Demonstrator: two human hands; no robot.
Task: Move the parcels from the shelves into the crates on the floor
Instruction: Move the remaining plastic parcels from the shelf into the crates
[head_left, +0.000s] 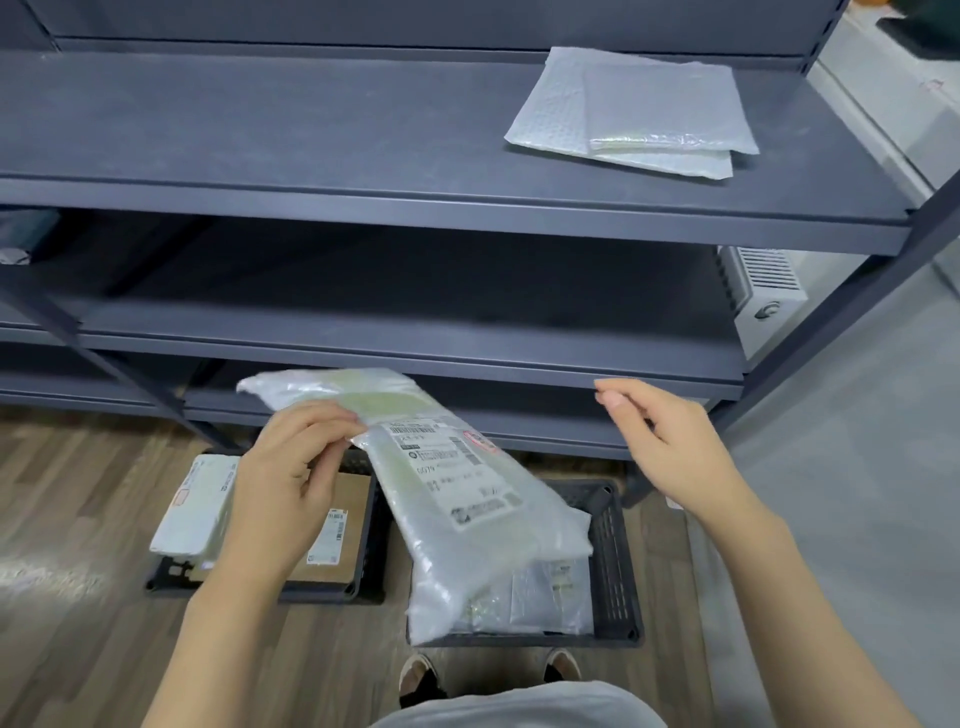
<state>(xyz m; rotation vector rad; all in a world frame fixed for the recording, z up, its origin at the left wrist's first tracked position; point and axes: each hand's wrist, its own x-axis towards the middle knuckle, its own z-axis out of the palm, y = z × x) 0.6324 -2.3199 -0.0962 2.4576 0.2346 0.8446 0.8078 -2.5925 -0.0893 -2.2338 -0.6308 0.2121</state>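
The left hand pinches only the parcel's edge, so it may slip beside the crate below; the right hand hangs loose, seemingly empty.

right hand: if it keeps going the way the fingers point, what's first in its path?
The right hand is empty, fingers pointing up and left toward the shelf edge. That edge, or the gap just below it, looks likely first. Depth is unclear from one view. The parcel lies lower left, off that line.
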